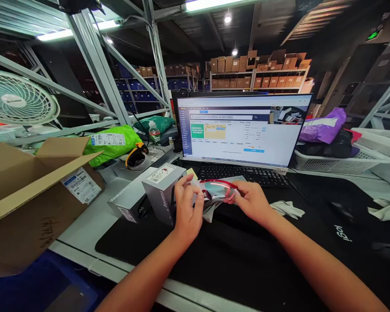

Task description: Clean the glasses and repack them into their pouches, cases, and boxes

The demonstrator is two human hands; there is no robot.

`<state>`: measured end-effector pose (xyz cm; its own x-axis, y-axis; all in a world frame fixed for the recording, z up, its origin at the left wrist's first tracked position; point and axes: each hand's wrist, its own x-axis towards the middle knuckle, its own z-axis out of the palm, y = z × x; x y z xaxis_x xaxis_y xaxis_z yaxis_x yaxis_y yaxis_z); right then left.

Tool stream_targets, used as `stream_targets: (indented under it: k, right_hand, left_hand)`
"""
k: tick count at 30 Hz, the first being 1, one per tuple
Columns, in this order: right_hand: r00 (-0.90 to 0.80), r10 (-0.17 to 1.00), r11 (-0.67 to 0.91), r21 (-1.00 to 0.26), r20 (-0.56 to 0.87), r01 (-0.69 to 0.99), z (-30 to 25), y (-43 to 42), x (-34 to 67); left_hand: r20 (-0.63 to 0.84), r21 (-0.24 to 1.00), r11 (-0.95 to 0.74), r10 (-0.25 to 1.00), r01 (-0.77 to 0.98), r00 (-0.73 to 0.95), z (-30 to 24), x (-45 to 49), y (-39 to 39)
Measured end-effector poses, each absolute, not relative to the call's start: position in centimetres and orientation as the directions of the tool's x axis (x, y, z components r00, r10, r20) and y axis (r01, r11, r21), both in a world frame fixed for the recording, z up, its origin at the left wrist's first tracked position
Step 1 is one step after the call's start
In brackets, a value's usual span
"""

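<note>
Both arms bare, converging toward the centre. My left forearm [149,271] is slanting up and rightward; my left hand [187,206] is standing upright, fingers bending, thumb pointing upward. My right forearm [321,258] is slanting up and leftward; my right hand [254,201] is pinching, thumb below index finger.

Red-framed glasses [219,188] with a pale bluish-green lens [216,190], silver-grey boxes [157,201] bearing white labels [160,174], a black mat [234,255] with white lettering [343,233], a brown carton [29,221], a lime-green parcel [108,151], a purple parcel [337,121], orange-framed goggles [136,157] with a dark lens [137,158], white lattice-patterned baskets [331,164]
</note>
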<state>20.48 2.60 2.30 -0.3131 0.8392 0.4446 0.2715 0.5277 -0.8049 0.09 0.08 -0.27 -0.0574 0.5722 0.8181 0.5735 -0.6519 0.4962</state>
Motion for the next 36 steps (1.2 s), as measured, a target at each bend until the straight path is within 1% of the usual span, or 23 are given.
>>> stream_targets:
  k: [1, 3, 4, 6, 9, 11, 14, 16, 17, 19, 21, 23, 25, 26, 27, 28, 29, 30, 32, 33, 34, 35, 36]
  right_hand:
    - [-0.355, 0.757, 0.653, -0.651, 0.548, 0.386, 2.4, 2.4, 20.7]
    - [-0.454, 0.604, 0.772, -0.341, 0.655, 0.536, 2.7, 1.9, 21.2]
    - [-0.497, 0.553, 0.786, -0.221, 0.669, 0.577, 2.9, 1.7, 21.4]
    - [-0.58, 0.495, 0.781, -0.039, 0.646, 0.623, 3.4, 1.3, 22.0]
    - [-0.682, 0.442, 0.757, 0.165, 0.582, 0.632, 4.5, 0.5, 22.7]
    - [-0.72, 0.416, 0.727, 0.273, 0.555, 0.63, 5.0, 0.2, 23.0]
    - [-0.762, 0.381, 0.71, 0.362, 0.523, 0.604, 5.0, 0.1, 22.9]
    - [-0.772, 0.375, 0.727, 0.355, 0.513, 0.588, 4.4, 0.4, 22.5]
    - [-0.762, 0.387, 0.736, 0.323, 0.519, 0.594, 4.1, 0.5, 22.2]
    - [-0.689, 0.457, 0.749, 0.174, 0.562, 0.639, 3.5, 0.7, 21.6]
    - [-0.534, 0.571, 0.731, -0.091, 0.623, 0.676, 3.0, 0.8, 20.9]
    - [-0.342, 0.724, 0.652, -0.432, 0.599, 0.623, 2.8, 0.8, 20.1]
    - [-0.209, 0.887, 0.461, -0.768, 0.411, 0.445, 2.7, 0.9, 19.3]
    - [-0.186, 0.94, 0.335, -0.881, 0.287, 0.335, 2.7, 0.9, 19.0]
    - [-0.179, 0.968, 0.218, -0.947, 0.178, 0.236, 2.6, 0.9, 18.7]
    - [-0.176, 0.979, 0.136, -0.978, 0.107, 0.161, 2.6, 0.9, 18.4]
    - [-0.17, 0.982, 0.105, -0.987, 0.084, 0.119, 2.5, 0.9, 18.3]
    - [-0.164, 0.98, 0.134, -0.984, 0.113, 0.121, 2.4, 0.9, 18.2]
    - [-0.188, 0.933, 0.345, -0.907, 0.305, 0.24, 2.1, 0.6, 18.2]
    - [-0.232, 0.871, 0.49, -0.803, 0.433, 0.34, 1.9, 0.4, 18.2]
    - [-0.283, 0.786, 0.615, -0.651, 0.55, 0.444, 1.8, 0.2, 18.2]
    - [-0.325, 0.693, 0.695, -0.477, 0.643, 0.538, 1.7, 0.0, 18.2]
    - [-0.352, 0.608, 0.723, -0.313, 0.711, 0.616, 1.6, -0.2, 18.2]
  left_hand:
    - [0.798, 0.535, -0.65, 0.599, 0.539, -0.069, 0.0, -0.1, 0.2]
    - [0.771, 0.582, -0.661, 0.634, 0.474, -0.061, 0.4, -0.6, 0.4]
    - [0.768, 0.588, -0.673, 0.639, 0.449, -0.049, 0.5, -0.8, 0.5]
    - [0.778, 0.572, -0.7, 0.628, 0.427, -0.012, 0.7, -1.1, 0.7]
    - [0.796, 0.526, -0.72, 0.604, 0.452, 0.036, 0.7, -1.4, 1.0]
    - [0.791, 0.516, -0.725, 0.608, 0.457, 0.07, 0.7, -1.4, 1.1]
    - [0.756, 0.523, -0.735, 0.634, 0.432, 0.164, 0.8, -1.3, 1.1]
    - [0.723, 0.528, -0.739, 0.65, 0.418, 0.237, 0.8, -1.2, 0.9]
    - [0.71, 0.524, -0.741, 0.652, 0.42, 0.264, 0.8, -1.2, 0.8]
    - [0.709, 0.495, -0.746, 0.643, 0.445, 0.288, 0.7, -1.1, 0.6]
    - [0.737, 0.437, -0.752, 0.614, 0.494, 0.281, 0.5, -1.0, 0.4]
    - [0.777, 0.364, -0.757, 0.568, 0.542, 0.271, 0.2, -0.8, 0.1]
    - [0.807, 0.278, -0.762, 0.516, 0.585, 0.288, -0.2, -0.6, -0.2]
    - [0.817, 0.23, -0.766, 0.487, 0.6, 0.308, -0.3, -0.4, -0.3]
    - [0.826, 0.181, -0.772, 0.456, 0.609, 0.332, -0.4, -0.2, -0.5]
    - [0.831, 0.14, -0.778, 0.428, 0.613, 0.354, -0.5, 0.0, -0.6]
    - [0.837, 0.108, -0.786, 0.403, 0.609, 0.371, -0.5, 0.1, -0.7]
    - [0.842, 0.087, -0.793, 0.383, 0.603, 0.381, -0.5, 0.2, -0.8]
    - [0.854, 0.086, -0.796, 0.368, 0.599, 0.367, -0.4, 0.3, -1.0]
    - [0.861, 0.106, -0.791, 0.375, 0.602, 0.342, -0.4, 0.3, -1.0]
    - [0.87, 0.131, -0.785, 0.384, 0.606, 0.31, -0.3, 0.2, -0.9]
    - [0.878, 0.157, -0.78, 0.391, 0.605, 0.276, -0.2, 0.1, -0.9]
    - [0.884, 0.184, -0.78, 0.397, 0.598, 0.246, -0.1, 0.0, -0.9]
